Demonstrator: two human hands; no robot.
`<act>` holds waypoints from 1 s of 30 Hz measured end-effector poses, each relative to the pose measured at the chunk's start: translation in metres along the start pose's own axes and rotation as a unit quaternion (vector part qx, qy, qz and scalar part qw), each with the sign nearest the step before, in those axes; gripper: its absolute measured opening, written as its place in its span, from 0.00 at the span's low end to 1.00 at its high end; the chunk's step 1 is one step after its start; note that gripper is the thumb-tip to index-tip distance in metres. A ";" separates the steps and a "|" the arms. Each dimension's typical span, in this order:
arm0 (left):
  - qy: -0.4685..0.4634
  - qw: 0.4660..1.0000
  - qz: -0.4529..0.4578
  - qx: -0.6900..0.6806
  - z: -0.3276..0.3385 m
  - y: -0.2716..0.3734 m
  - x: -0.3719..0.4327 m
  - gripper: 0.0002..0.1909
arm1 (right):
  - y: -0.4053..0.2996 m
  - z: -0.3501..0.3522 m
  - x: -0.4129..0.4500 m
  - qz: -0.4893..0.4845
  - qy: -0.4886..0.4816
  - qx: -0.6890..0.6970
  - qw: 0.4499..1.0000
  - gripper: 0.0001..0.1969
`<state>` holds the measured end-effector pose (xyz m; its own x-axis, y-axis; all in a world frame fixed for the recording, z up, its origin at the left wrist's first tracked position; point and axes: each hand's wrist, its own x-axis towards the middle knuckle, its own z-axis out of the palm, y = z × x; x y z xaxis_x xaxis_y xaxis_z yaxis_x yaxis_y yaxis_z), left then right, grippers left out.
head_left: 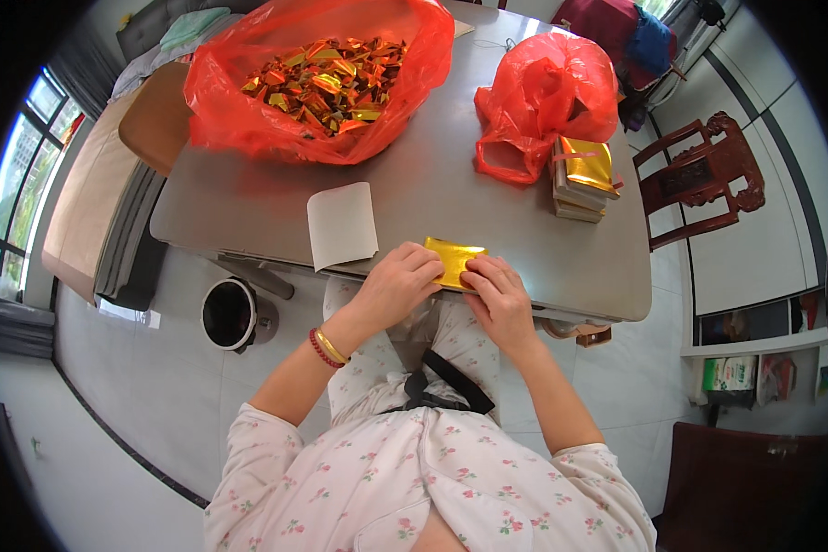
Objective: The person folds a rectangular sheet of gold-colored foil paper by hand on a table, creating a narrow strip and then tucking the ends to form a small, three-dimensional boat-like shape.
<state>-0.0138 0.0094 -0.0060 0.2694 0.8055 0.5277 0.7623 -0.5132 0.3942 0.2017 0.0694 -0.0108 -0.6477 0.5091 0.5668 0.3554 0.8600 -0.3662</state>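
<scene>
A sheet of gold foil paper (453,261) lies at the table's near edge, between my hands. My left hand (406,279) has its fingertips on the left side of the foil paper, and my right hand (498,293) has its fingers on the right side. Whether either hand pinches the foil or only presses on it cannot be told. Left of my hands lies a white paper sheet (343,224) with a curled edge. At the back left, an open red plastic bag (248,121) holds many folded gold foil pieces (331,83).
Bundled gold foil paper (583,181) is stacked at the right, beside a crumpled red plastic bag (548,96) on the grey table (428,186). A carved wooden chair (704,169) stands right of the table. A lined waste bin (229,314) is on the floor at the left.
</scene>
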 end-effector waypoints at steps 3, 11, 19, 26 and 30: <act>-0.006 1.000 -0.006 0.002 0.000 0.003 -0.002 0.13 | 0.003 0.003 -0.002 0.014 0.011 0.018 1.000 0.16; -0.001 1.000 -0.030 -0.009 0.000 0.004 0.000 0.14 | 0.003 -0.005 0.003 0.028 -0.011 0.014 0.999 0.18; -0.012 1.000 -0.018 0.009 0.001 0.001 0.000 0.18 | 0.008 -0.006 0.004 0.020 -0.027 0.008 0.999 0.20; 0.002 0.999 -0.041 -0.015 0.005 -0.002 0.000 0.17 | 0.010 -0.005 0.005 0.028 -0.029 0.023 0.999 0.20; -0.008 0.998 -0.046 -0.032 0.003 -0.003 0.001 0.17 | 0.012 -0.005 0.005 0.031 -0.029 0.029 0.999 0.20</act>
<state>-0.0140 0.0124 -0.0085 0.2094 0.8545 0.4754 0.7449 -0.4543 0.4886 0.2059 0.0821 -0.0087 -0.6636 0.5573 0.4991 0.3575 0.8223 -0.4428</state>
